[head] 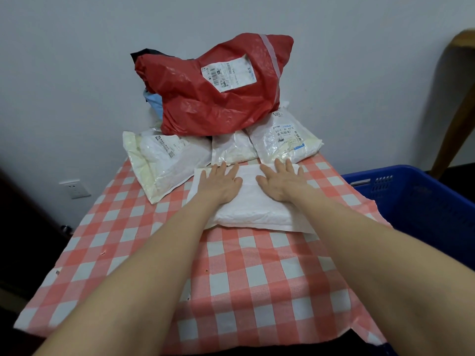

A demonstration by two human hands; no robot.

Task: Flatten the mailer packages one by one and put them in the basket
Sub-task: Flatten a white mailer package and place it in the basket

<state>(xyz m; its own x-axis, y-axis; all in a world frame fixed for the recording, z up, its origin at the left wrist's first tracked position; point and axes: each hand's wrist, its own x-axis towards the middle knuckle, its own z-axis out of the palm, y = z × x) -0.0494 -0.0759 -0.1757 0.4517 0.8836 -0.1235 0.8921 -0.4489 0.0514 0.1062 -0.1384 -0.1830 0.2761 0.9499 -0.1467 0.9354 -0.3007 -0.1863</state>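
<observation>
you are pressing both hands flat on the white mailer package [254,209], which is lying on the checked tablecloth [257,278] right under your palms. your left hand [221,185] is resting on the package's left half with fingers straight and spread, gripping nothing. your right hand [280,183] is lying just beside it on the right half, likewise flat and open, with a narrow strip of white showing between the two thumbs. just beyond your fingertips other mailers are sitting in a pile against the wall: a wide cream mailer [164,160] is lying ahead and to the left of your left hand, a small cream mailer [234,147] is lying straight ahead between the hands, and a labelled cream mailer [285,140] is lying just past your right fingertips. a big red mailer [213,98] with a white shipping label is resting on top of those three, farther out from your hands, and a light blue package [154,104] is peeking out behind its left side. the blue plastic basket [416,199] is standing off to the right of your right hand, beside the table and well apart from the package. a wall socket [74,188] is showing low on the wall, out to the left of your left hand.
</observation>
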